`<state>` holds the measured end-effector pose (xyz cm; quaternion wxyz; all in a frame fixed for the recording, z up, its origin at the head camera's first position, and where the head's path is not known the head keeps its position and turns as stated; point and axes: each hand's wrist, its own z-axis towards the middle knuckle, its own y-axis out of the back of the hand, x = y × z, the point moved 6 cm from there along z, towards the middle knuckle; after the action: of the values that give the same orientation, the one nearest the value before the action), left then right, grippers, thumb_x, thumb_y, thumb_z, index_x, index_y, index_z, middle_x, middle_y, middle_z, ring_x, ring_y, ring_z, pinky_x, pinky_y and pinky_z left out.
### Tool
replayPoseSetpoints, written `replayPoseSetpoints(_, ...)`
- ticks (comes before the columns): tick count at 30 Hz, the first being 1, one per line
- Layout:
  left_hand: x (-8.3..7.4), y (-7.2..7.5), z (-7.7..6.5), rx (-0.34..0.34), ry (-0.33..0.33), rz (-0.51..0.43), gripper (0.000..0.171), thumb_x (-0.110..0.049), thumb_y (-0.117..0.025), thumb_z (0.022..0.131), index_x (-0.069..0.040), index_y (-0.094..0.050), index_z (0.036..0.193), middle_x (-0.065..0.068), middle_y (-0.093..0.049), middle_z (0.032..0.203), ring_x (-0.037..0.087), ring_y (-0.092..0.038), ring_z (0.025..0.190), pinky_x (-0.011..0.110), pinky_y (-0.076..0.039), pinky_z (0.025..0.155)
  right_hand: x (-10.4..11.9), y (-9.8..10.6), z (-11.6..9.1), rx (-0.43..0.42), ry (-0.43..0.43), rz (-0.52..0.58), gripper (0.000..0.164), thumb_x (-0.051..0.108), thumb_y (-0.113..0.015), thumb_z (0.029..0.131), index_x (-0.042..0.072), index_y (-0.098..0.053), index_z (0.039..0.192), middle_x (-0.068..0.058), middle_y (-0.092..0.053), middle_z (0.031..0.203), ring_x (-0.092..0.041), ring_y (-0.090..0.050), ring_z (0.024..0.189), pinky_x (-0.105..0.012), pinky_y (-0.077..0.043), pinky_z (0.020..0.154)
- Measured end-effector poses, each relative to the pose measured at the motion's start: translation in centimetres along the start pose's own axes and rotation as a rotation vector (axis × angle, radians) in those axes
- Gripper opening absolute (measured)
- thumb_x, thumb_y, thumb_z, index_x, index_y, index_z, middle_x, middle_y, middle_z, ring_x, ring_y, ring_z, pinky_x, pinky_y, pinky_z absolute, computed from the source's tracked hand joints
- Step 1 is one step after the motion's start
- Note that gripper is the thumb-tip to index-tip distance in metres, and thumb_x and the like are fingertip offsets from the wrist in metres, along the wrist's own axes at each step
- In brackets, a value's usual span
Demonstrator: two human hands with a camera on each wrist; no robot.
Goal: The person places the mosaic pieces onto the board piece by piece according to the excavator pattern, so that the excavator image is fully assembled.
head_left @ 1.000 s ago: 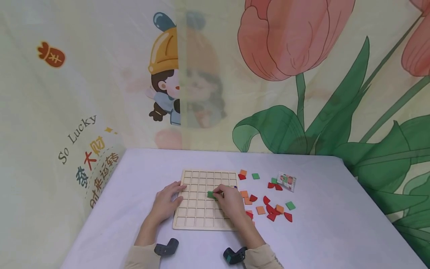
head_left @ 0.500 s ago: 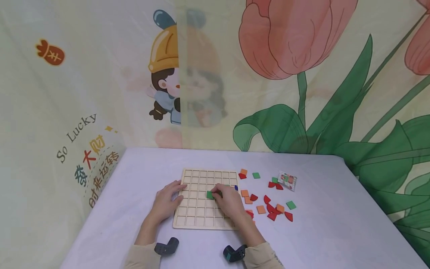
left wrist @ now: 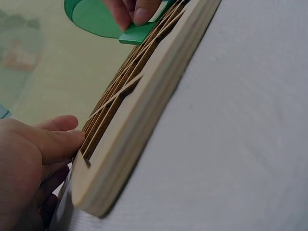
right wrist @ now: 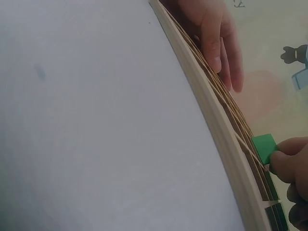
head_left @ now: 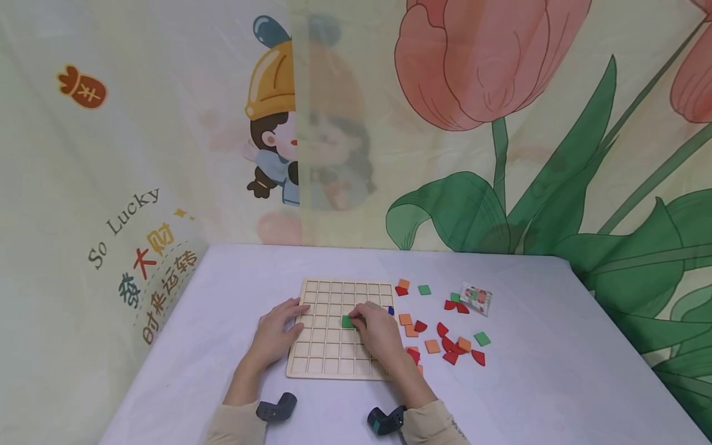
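A wooden grid board (head_left: 322,368) lies on the white table, divided into small square cells. My left hand (head_left: 278,330) rests along its left edge, thumb and fingertips touching the frame. Over the middle of the grid, my right hand (head_left: 380,330) pinches a green square tile (head_left: 347,322) between thumb and fingers. In the left wrist view the green tile (left wrist: 137,33) sits at the top of the grid, partly covered by the fingertips. The right wrist view shows the tile (right wrist: 263,147) tilted at the board's surface. My right hand hides several cells behind it.
Right of the board lie several loose red pieces (head_left: 442,330), orange squares (head_left: 432,347) and green squares (head_left: 481,339). A small printed packet (head_left: 476,300) lies farther back. A dark blue piece (head_left: 391,311) shows at the board's right edge. A patterned curtain (head_left: 345,235) hangs behind.
The right hand and the green tile have shifted only slightly over the same part of the grid, and more of the tile's face shows. The left hand has stayed at the board's edge.
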<state>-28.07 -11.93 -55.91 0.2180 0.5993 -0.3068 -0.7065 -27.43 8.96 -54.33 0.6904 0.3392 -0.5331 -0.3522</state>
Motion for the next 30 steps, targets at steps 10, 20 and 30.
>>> replayPoseSetpoints(10,0.1,0.0,0.0,-0.024,0.005,-0.004,0.037,-0.013,-0.062,0.088,-0.014,-0.061,0.125,0.011,-0.046,0.146,0.033,-0.035,0.139,0.057,-0.02,0.112,0.2,-0.1,0.0,-0.027,0.004,-0.074,0.01,0.021,-0.073,0.084,0.023,-0.072,0.094,0.007,-0.055,0.095,-0.008,-0.058,0.077,-0.018,-0.052,0.067)
replayPoseSetpoints(20,0.0,0.0,0.1,-0.014,0.019,-0.005,0.038,-0.013,-0.062,0.088,-0.014,-0.061,0.126,0.01,-0.044,0.147,0.031,-0.033,0.14,0.055,-0.019,0.112,0.7,-0.2,-0.2,0.013,0.012,-0.068,0.009,0.022,-0.072,0.085,0.022,-0.074,0.093,0.007,-0.052,0.094,-0.007,-0.055,0.076,-0.015,-0.045,0.061)
replayPoseSetpoints(30,0.0,-0.1,0.0,-0.014,0.023,-0.013,0.038,-0.014,-0.062,0.089,-0.014,-0.06,0.126,0.01,-0.044,0.147,0.031,-0.033,0.14,0.055,-0.019,0.113,-2.2,1.9,0.6,0.007,-0.075,0.01,0.018,0.023,-0.067,0.088,0.023,-0.07,0.106,0.004,-0.059,0.097,-0.011,-0.056,0.081,-0.024,-0.05,0.069)
